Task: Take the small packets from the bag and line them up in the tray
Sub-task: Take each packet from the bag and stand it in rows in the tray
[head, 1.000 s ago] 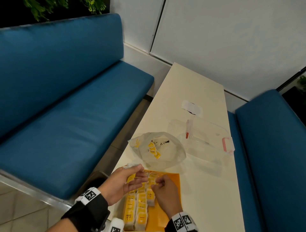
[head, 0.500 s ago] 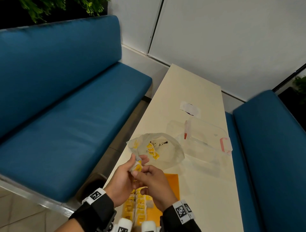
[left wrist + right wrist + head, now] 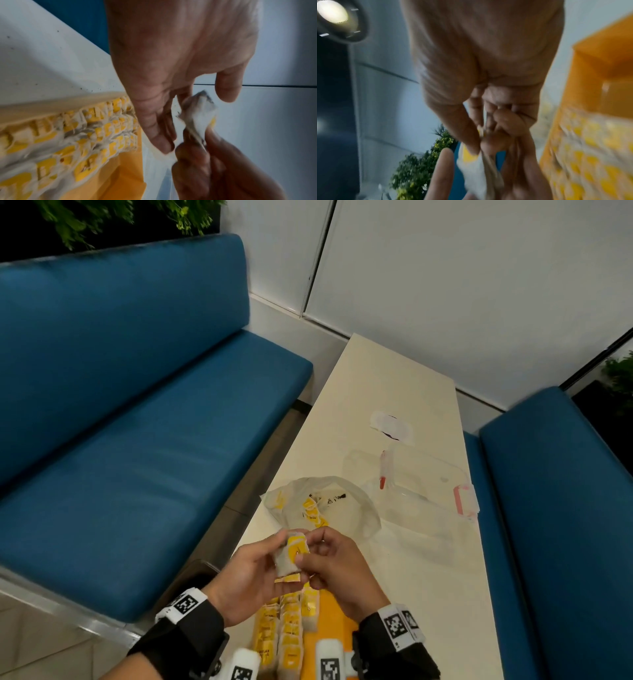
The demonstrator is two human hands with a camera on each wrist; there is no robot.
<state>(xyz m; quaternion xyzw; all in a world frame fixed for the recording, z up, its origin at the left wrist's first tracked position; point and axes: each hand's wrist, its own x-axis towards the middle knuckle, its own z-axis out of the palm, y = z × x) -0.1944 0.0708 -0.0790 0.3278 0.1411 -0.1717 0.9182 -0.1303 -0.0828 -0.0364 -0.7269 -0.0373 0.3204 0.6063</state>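
A small white packet with a yellow label [image 3: 293, 554] is held in the air between both hands, above the orange tray [image 3: 337, 642]. My left hand [image 3: 253, 573] holds its left side, and my right hand [image 3: 325, 563] pinches its right edge with thumb and fingers. From the left wrist the same packet [image 3: 199, 116] shows between the fingertips, and from the right wrist the packet [image 3: 474, 167] is blurred. Rows of packets [image 3: 284, 631] lie in the tray's left part. Beyond the hands the clear plastic bag [image 3: 349, 508] lies on the table with a few yellow packets [image 3: 313, 510] inside.
A clear plastic box with pink clasps [image 3: 428, 491] stands right of the bag, and a white slip [image 3: 392, 424] lies farther back. The narrow cream table [image 3: 428, 577] runs between two blue benches [image 3: 137, 440]. Its left edge is close to my left hand.
Both hands rose from the tray's rows and came together in the air. The packet held by the left hand is now held by both hands, higher above the tray.
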